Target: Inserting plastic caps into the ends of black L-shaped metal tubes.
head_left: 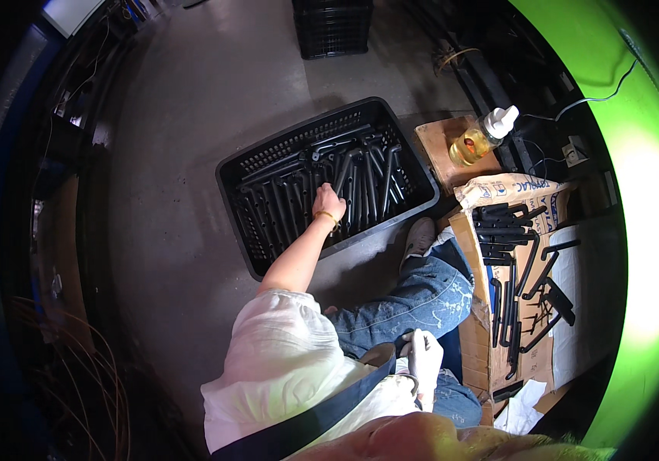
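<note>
A black plastic crate [235, 201] with perforated sides stands on the floor, holding many black bar-shaped parts [385, 178], some with bent ends. My left hand [329, 202], bare with a yellowish band at the wrist, reaches into the crate. Its fingers are closed on one of the black bars, partly hidden beneath the hand. Close to my lap is my right hand [424, 356], in a white glove. Its fingers are curled beside a small dark thing; what they hold is hidden.
To the right, an opened cardboard box [471, 338] bears more black bars [527, 257] and small thin pieces. A bottle of yellow liquid [469, 147] stands on a brown carton [437, 146]. Stacked black crates [332, 31] stand at the far side. A bright green panel [648, 200] edges the right.
</note>
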{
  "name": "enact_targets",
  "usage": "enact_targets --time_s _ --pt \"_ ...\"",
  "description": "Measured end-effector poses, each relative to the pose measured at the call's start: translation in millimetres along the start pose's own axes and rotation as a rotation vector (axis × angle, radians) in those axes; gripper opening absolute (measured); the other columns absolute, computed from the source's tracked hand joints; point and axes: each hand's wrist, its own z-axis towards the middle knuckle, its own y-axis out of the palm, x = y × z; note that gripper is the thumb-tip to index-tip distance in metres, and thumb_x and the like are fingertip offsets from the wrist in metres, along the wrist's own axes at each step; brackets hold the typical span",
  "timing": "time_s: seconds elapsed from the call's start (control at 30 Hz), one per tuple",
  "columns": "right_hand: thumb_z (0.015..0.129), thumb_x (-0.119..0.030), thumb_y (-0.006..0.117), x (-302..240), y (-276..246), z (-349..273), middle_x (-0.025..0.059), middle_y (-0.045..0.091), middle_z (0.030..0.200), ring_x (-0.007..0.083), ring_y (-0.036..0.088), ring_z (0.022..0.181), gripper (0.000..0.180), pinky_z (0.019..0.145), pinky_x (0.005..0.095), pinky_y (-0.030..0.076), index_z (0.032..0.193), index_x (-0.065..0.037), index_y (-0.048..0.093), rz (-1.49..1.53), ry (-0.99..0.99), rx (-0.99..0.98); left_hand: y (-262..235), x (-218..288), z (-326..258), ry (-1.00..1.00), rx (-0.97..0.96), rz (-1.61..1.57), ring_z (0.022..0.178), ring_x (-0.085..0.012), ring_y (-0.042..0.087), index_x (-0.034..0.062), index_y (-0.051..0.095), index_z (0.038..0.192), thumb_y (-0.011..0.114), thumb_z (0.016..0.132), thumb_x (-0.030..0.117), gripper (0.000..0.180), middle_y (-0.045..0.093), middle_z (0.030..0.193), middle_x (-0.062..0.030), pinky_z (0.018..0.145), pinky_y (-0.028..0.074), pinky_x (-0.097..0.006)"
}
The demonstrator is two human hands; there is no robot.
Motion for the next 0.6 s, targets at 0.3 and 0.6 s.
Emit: enact_targets --time_s 0.3,0.6 --pt "0.100 -0.020 0.053 -7 -1 -3 0.0029 0.059 0.058 0.0064 0.050 0.047 0.028 0.048 0.0227 0.038 0.087 0.001 0.067 -0.002 0.028 0.015 -104 -39 69 0.398 0.294 0.282 0.104 -0.0278 0.061 0.0156 0.061 0.110 0.061 0.079 0.006 0.032 0.066 0.104 -0.0072 0.091 0.042 -0.044" --pt "0.100 -0.021 0.053 -9 0 1 0.0027 0.058 0.057 0.0058 0.049 0.046 0.029 0.046 0.0225 0.036 0.084 0.001 0.067 -0.004 0.044 0.014 -110 -82 100 0.466 0.428 0.588 0.121 -0.0248 0.047 0.0204 0.057 0.126 0.059 0.087 0.019 0.038 0.055 0.123 -0.0035 0.106 0.032 -0.044"
